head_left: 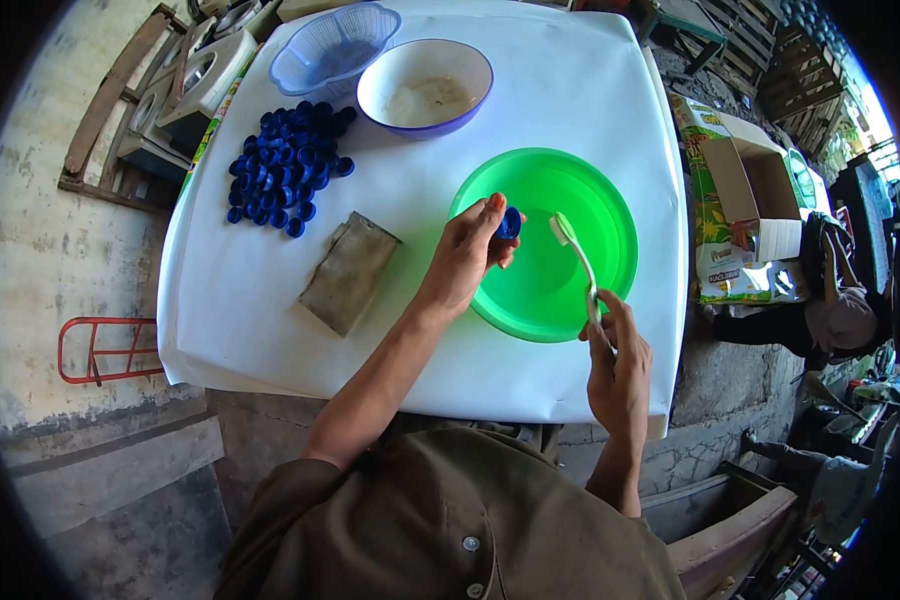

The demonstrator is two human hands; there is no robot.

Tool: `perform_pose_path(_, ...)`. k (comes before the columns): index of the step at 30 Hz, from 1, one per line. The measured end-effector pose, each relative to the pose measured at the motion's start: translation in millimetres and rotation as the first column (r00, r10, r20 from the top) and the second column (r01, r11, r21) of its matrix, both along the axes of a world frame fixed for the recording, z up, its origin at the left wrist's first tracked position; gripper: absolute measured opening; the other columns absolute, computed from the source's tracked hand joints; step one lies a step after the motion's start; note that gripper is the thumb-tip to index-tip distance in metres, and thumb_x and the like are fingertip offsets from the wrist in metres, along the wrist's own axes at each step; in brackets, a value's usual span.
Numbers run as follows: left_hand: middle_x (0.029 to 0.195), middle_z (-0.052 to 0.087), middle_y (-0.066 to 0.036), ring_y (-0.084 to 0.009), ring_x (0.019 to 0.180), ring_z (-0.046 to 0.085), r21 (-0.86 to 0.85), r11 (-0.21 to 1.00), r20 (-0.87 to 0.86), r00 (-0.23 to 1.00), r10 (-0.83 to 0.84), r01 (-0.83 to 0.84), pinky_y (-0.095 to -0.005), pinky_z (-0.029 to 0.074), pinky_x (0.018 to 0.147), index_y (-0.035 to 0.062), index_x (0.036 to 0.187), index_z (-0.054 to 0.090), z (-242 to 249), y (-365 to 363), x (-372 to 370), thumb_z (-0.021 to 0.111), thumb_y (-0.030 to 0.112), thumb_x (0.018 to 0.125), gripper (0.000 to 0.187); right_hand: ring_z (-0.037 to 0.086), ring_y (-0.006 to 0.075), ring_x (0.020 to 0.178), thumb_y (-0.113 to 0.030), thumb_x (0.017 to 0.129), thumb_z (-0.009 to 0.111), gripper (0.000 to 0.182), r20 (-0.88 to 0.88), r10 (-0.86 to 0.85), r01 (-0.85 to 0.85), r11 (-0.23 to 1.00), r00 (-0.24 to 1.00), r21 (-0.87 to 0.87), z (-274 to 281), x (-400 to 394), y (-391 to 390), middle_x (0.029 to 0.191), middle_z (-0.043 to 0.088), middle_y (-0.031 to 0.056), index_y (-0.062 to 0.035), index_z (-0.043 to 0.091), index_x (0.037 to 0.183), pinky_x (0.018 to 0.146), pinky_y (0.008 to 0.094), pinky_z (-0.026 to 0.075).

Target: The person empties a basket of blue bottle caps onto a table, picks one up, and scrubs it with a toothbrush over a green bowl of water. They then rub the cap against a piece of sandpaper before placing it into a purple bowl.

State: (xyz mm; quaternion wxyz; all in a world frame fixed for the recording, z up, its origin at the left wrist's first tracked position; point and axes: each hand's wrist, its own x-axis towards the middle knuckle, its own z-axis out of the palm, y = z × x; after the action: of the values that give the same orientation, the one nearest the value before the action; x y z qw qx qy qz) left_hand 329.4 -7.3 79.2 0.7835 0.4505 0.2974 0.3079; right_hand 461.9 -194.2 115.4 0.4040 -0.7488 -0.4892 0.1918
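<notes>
Left hand point(467, 245) held a single blue plastic cap point(509, 223), pinched at the fingertips above the near left part of a round green basin point(545, 305). Right hand point(620, 365) had its fingers wrapped round the handle of a pale toothbrush point(577, 250), head pointing up and away from the body. Bristles near the cap, a small gap between; no contact. Brush head over the basin too. Could not tell whether the basin held water.

Counter point(570, 80) covered in white sheeting. At its left, a loose heap of blue caps point(282, 165), a few strays along the near edge. Between heap and basin, closer to the body, a worn greyish rectangular block point(350, 273) lay askew. Far side: white bowl point(425, 90) with a purple outside, some cloudy matter at the bottom, unclear what. Just beside it, to the left, a translucent blue basket point(335, 45).

Off the counter's right side, an open cardboard box point(755, 180); another person point(845, 318) in the background. Red metal frame point(110, 350) by the wall, left.
</notes>
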Motion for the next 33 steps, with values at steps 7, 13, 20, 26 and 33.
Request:
perform_pose_path(7, 0.072, 0.054, -0.002, -0.0086, 0.061, 0.047, -0.104, 0.994, 0.030, 0.999, -0.038, 0.041, -0.0246, 0.040, 0.058, 0.0059, 0.089, 0.055, 5, -7, 7, 0.049, 0.049, 0.103, 0.046, 0.068, 0.0400, 0.098, 0.006, 0.094, 0.053, 0.052, -0.055, 0.055, -0.051, 0.997, 0.997, 0.060, -1, -15, 12, 0.115, 0.067, 0.0236, -0.0083, 0.051, 0.144, 0.082, 0.0421, 0.054)
perform_pose_path(13, 0.071, 0.054, -0.003, -0.0094, 0.059, 0.046, -0.102, 0.994, 0.024, 0.999, -0.033, 0.035, -0.0254, 0.039, 0.057, 0.0065, 0.086, 0.054, 10, -9, 9, 0.049, 0.047, 0.104, 0.045, 0.062, 0.0363, 0.073, 0.004, 0.093, 0.056, 0.055, 0.050, 0.073, -0.071, 0.997, 0.996, -0.043, 1, -13, 8, 0.089, 0.065, 0.0187, -0.0147, 0.052, 0.145, 0.065, 0.0433, 0.051)
perform_pose_path(20, 0.070, 0.052, -0.002, -0.0093, 0.061, 0.045, -0.143, 0.989, 0.017, 0.999, -0.029, 0.031, -0.0250, 0.039, 0.058, 0.0042, 0.091, 0.057, 11, -7, 8, 0.049, 0.045, 0.105, 0.043, 0.058, 0.0341, 0.066, 0.004, 0.092, 0.057, 0.057, 0.046, 0.055, -0.056, 0.998, 0.997, 0.006, -5, -18, 10, 0.078, 0.059, 0.0164, -0.0160, 0.052, 0.145, 0.060, 0.0432, 0.048)
perform_pose_path(26, 0.073, 0.051, -0.003, -0.0091, 0.065, 0.048, 0.039, 0.998, 0.011, 0.999, 0.045, -0.045, -0.0244, 0.041, 0.062, 0.0012, 0.097, 0.056, 13, -13, 11, 0.050, 0.042, 0.105, 0.042, 0.058, 0.0348, 0.066, 0.004, 0.093, 0.055, 0.056, 0.046, 0.070, -0.072, 0.996, 0.997, 0.056, -2, -20, 12, 0.079, 0.059, 0.0183, -0.0115, 0.049, 0.146, 0.061, 0.0440, 0.048)
perform_pose_path(33, 0.082, 0.054, -0.003, -0.0089, 0.071, 0.050, 0.157, 0.970, 0.167, 0.973, 0.159, -0.185, -0.0236, 0.042, 0.065, 0.0010, 0.109, 0.054, 2, -18, 16, 0.050, 0.032, 0.107, 0.031, 0.058, 0.0361, 0.067, 0.005, 0.094, 0.054, 0.057, -0.011, 0.063, -0.062, 0.994, 0.998, 0.085, 2, -28, 18, 0.081, 0.060, 0.0187, -0.0113, 0.047, 0.147, 0.061, 0.0449, 0.049)
